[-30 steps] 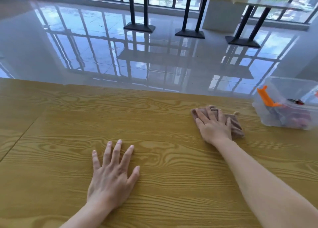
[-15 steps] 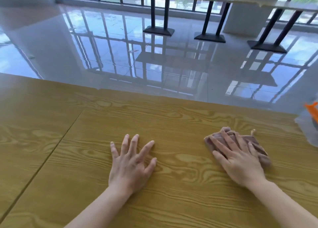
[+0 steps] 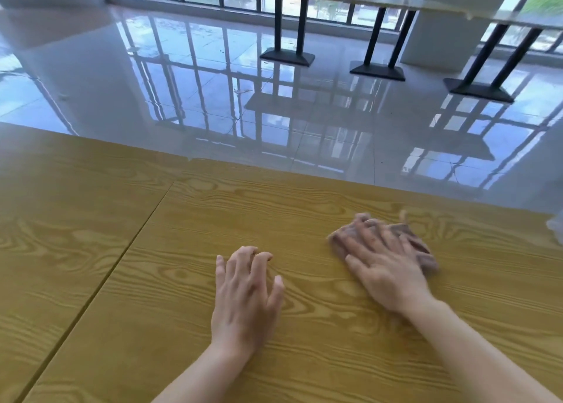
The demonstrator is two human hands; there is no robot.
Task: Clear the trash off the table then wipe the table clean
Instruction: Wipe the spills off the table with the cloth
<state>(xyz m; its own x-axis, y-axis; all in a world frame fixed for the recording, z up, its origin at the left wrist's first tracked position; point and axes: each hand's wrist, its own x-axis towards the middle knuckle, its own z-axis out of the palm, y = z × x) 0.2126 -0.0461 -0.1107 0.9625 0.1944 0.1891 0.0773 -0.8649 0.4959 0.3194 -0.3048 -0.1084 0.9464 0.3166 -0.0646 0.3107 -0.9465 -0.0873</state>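
Note:
A yellow wood-grain table (image 3: 274, 207) fills the lower half of the view. My right hand (image 3: 385, 268) presses flat on a crumpled brownish-pink cloth (image 3: 420, 250) on the right part of the table; hand and cloth are blurred by motion. My left hand (image 3: 246, 293) rests on the tabletop near the middle, fingers slightly curled, holding nothing. No trash shows on the table.
A seam (image 3: 122, 250) runs diagonally between two tabletops on the left. The table's far edge (image 3: 335, 180) borders a glossy tiled floor. Black-legged tables (image 3: 288, 22) stand by the windows at the back. A sliver of a clear plastic bin (image 3: 556, 226) shows at the right edge.
My right hand has slid the cloth leftward and nearer to me across the table. The view has swung left, so the plastic bin has nearly left the frame. My left hand's fingers have curled.

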